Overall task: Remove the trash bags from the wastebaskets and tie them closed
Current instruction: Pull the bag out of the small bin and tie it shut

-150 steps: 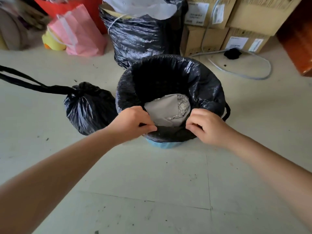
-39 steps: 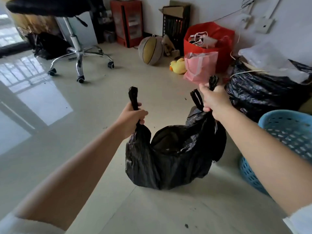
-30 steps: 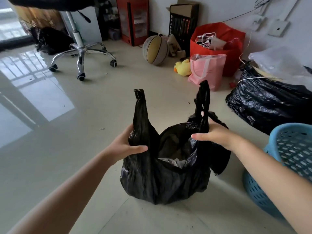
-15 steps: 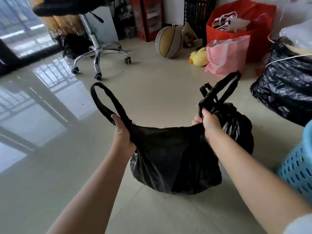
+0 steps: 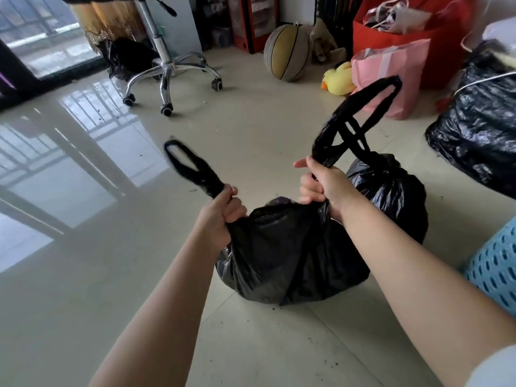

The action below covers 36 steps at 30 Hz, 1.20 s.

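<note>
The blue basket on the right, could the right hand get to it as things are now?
Probably not right away. The right hand grips a handle of the black trash bag, so it would have to let go first. The blue basket stands close beside that forearm, with nothing between.

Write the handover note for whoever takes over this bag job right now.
Left hand: grips the left handle loop of the black trash bag.
Right hand: grips the right handle loop.
The bag sits on the floor, out of the blue wastebasket, which stands at the right edge. A second black bag, its neck gathered, sits right behind.
Done: bag removed, handles pulled apart.
Left: cross the handles and knot them; no knot shows yet.
</note>
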Available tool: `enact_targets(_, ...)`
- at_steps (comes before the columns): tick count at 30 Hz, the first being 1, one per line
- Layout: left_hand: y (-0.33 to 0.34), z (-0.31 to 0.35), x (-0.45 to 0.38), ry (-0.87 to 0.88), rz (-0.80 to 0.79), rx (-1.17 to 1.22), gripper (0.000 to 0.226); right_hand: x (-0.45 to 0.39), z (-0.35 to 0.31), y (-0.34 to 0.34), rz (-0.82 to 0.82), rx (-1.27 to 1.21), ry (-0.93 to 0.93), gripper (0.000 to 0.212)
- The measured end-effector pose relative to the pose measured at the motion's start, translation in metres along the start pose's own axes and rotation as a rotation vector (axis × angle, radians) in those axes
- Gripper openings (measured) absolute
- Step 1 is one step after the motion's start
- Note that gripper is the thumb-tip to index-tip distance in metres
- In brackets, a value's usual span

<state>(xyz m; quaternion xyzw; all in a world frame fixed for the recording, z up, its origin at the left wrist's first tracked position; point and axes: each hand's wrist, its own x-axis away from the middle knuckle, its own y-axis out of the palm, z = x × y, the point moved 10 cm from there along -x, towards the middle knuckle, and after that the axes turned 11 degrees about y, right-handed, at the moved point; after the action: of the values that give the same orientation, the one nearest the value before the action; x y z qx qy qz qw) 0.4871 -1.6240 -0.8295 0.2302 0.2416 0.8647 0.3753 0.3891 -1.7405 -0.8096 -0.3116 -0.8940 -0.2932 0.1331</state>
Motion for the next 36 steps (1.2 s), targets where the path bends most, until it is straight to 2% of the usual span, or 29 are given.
enact_targets(4,-0.018,-0.036,0.003,-0.204,0.078,-0.466,0.032,0.008,0.022,0.007,0.027,0.497,0.221,0.039)
enact_targets(6,-0.026,-0.044,0.004,-0.275,0.057,-0.693,0.033,0.009,0.02,0.005,0.088,0.616,0.187,0.048)
enact_targets(8,-0.028,-0.049,0.006,-0.344,-0.017,-0.823,0.035,0.012,0.004,0.007,0.207,0.828,0.024,0.041)
enact_targets(10,-0.025,-0.053,0.01,-0.414,-0.094,-0.816,0.038,0.017,-0.01,0.016,0.305,1.104,-0.187,0.041)
enact_targets(13,-0.017,-0.047,0.015,-0.402,-0.166,-0.696,0.03,0.023,-0.013,0.035,0.313,1.293,-0.353,0.045)
enact_targets(15,-0.015,-0.042,0.017,-0.389,-0.169,-0.589,0.029,0.023,-0.005,0.046,0.234,1.385,-0.36,0.045)
enact_targets(19,-0.009,-0.026,0.014,-0.317,-0.196,-0.462,0.056,0.02,0.024,0.063,0.025,1.569,-0.242,0.043)
enact_targets(24,0.0,-0.017,0.006,-0.23,-0.237,-0.414,0.071,0.025,0.052,0.07,-0.178,1.563,-0.056,0.038)
enact_targets(26,0.0,-0.02,0.007,-0.241,-0.238,-0.411,0.073,0.028,0.057,0.065,-0.212,1.575,0.019,0.019)
enact_targets(29,0.005,-0.019,0.006,-0.218,-0.242,-0.323,0.077,0.025,0.051,0.055,-0.18,1.538,0.066,0.014)
enact_targets(33,0.022,-0.024,0.019,-0.242,-0.417,-0.28,0.085,0.018,0.053,0.027,-0.122,1.37,0.289,0.013)
enact_targets(36,0.024,-0.038,0.031,-0.311,-0.57,-0.543,0.075,0.015,0.063,0.01,-0.091,1.246,0.415,0.025)
